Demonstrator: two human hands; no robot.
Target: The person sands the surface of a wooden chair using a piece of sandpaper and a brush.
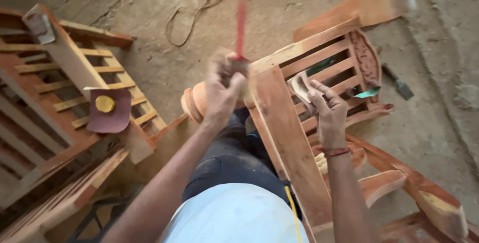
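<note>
My left hand (222, 91) is closed around a brush with a red handle (241, 26), blurred with motion, right at the top corner of a reddish wooden chair frame (287, 138). My right hand (327, 111) holds a small folded piece of sandpaper (301, 86) against the slatted back of the frame. A turned round wooden end (192, 102) sticks out just left of my left hand. The frame lies across my lap, over dark trousers and a white shirt.
A second slatted wooden frame (75, 83) leans at the left, with a maroon sandpaper sheet and a yellow disc (105, 104) lying on it. A cord (199, 8) loops on the concrete floor. A chisel-like tool (397, 84) lies at the right.
</note>
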